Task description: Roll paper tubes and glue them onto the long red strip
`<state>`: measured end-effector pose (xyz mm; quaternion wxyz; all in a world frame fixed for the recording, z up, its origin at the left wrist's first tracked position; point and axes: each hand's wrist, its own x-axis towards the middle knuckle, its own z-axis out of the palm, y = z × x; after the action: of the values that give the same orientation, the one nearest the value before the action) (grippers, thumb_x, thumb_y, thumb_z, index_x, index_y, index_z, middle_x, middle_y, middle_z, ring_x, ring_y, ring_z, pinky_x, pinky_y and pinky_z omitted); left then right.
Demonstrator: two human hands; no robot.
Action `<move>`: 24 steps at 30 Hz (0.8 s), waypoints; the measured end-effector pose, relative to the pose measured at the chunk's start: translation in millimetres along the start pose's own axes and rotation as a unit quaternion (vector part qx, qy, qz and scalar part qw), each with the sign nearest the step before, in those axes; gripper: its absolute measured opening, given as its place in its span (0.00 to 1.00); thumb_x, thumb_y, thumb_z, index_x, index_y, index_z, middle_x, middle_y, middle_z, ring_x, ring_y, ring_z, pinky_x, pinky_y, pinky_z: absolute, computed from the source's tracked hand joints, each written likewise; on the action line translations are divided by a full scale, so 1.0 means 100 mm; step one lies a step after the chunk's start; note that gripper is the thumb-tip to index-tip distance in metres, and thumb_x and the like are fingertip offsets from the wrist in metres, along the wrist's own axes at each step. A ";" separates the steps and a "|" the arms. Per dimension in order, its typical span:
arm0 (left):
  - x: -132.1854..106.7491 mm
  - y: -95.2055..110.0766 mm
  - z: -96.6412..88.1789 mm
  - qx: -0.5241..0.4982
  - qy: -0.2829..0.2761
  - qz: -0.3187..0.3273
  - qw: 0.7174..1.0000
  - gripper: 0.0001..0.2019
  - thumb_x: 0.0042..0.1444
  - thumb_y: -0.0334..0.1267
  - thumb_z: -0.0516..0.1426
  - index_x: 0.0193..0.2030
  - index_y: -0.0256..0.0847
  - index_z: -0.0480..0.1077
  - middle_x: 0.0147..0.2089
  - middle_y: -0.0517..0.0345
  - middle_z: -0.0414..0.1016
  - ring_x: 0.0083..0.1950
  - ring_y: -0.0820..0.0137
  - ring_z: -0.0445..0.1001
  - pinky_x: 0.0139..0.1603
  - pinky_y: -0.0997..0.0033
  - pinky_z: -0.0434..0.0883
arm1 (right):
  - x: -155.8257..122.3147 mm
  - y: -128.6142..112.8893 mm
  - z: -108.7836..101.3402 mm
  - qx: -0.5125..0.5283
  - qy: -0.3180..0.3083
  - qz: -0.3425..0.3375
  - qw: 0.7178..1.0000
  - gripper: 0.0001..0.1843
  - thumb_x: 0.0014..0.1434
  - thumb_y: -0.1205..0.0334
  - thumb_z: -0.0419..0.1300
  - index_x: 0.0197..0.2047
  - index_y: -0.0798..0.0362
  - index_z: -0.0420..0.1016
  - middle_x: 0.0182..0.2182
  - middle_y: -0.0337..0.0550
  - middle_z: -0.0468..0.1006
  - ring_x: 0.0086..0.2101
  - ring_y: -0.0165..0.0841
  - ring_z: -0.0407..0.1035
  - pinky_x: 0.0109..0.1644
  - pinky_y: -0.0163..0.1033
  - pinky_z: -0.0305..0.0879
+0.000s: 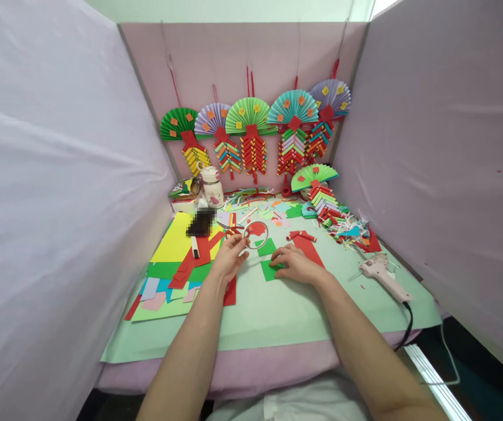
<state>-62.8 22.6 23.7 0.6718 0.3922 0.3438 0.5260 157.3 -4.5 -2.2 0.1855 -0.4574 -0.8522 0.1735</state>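
My left hand point(230, 257) rests on the pale green mat, fingers curled in a pinch beside a clear tape ring point(255, 234); what it pinches is too small to make out. My right hand point(294, 263) lies on a small green paper piece point(270, 270), fingers bent and pressing it down. A second green piece point(267, 247) sits just beyond. A red paper strip point(308, 248) lies right of my right hand, and small red paper rolls point(300, 235) lie behind it.
A glue gun point(381, 273) with a black cord lies at the right. Coloured paper sheets point(176, 257) and a marker point(195, 247) are on the left. Paper fan decorations point(251, 131) hang on the back wall. Scraps point(348, 229) and a jar point(212, 186) stand behind.
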 end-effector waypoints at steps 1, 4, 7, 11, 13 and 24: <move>0.00 0.00 0.00 -0.005 0.000 -0.001 1.000 0.19 0.39 0.42 0.69 0.34 0.40 0.66 0.34 0.63 0.69 0.35 0.77 0.68 0.34 0.78 0.65 | -0.01 -0.01 0.00 0.001 -0.001 0.002 1.000 0.14 0.51 0.57 0.66 0.43 0.44 0.79 0.46 0.43 0.74 0.48 0.42 0.62 0.52 0.46 0.57; 0.01 -0.02 -0.01 -0.009 0.002 -0.003 1.000 0.19 0.39 0.42 0.69 0.35 0.40 0.66 0.35 0.63 0.69 0.36 0.77 0.68 0.34 0.78 0.65 | -0.04 -0.02 0.00 0.001 0.000 0.010 1.000 0.14 0.50 0.58 0.66 0.42 0.43 0.79 0.46 0.43 0.75 0.48 0.43 0.62 0.51 0.47 0.57; -0.01 -0.05 0.02 0.013 -0.016 -0.002 1.000 0.18 0.40 0.42 0.68 0.34 0.40 0.66 0.35 0.63 0.70 0.36 0.77 0.67 0.34 0.78 0.65 | -0.06 -0.03 0.00 0.011 0.005 0.007 1.000 0.13 0.50 0.59 0.65 0.41 0.43 0.79 0.46 0.43 0.75 0.48 0.43 0.62 0.51 0.48 0.57; -0.04 -0.07 0.06 0.057 -0.074 -0.008 0.996 0.16 0.43 0.43 0.67 0.34 0.39 0.67 0.35 0.62 0.71 0.37 0.77 0.68 0.36 0.77 0.64 | -0.03 -0.01 -0.02 0.068 0.137 0.024 0.988 0.11 0.52 0.58 0.63 0.40 0.47 0.78 0.44 0.44 0.74 0.47 0.40 0.65 0.52 0.47 0.59; -0.05 -0.08 0.08 0.071 -0.084 -0.015 0.994 0.16 0.43 0.43 0.67 0.34 0.39 0.67 0.35 0.61 0.71 0.37 0.76 0.69 0.37 0.77 0.64 | -0.01 0.02 -0.03 0.114 0.233 0.050 0.964 0.12 0.53 0.57 0.62 0.42 0.49 0.76 0.41 0.44 0.75 0.42 0.37 0.67 0.48 0.44 0.62; -0.01 -0.16 0.03 0.202 -0.124 0.042 0.971 0.12 0.47 0.41 0.64 0.33 0.38 0.69 0.33 0.61 0.71 0.32 0.77 0.66 0.36 0.76 0.62 | 0.02 -0.01 -0.04 0.247 0.332 0.043 0.909 0.11 0.56 0.58 0.59 0.43 0.49 0.76 0.41 0.44 0.75 0.37 0.33 0.69 0.40 0.38 0.65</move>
<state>-53.9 18.6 11.1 0.5931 0.5963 0.3402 0.4206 157.2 -2.8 2.6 0.5568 -0.4647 -0.6508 0.2249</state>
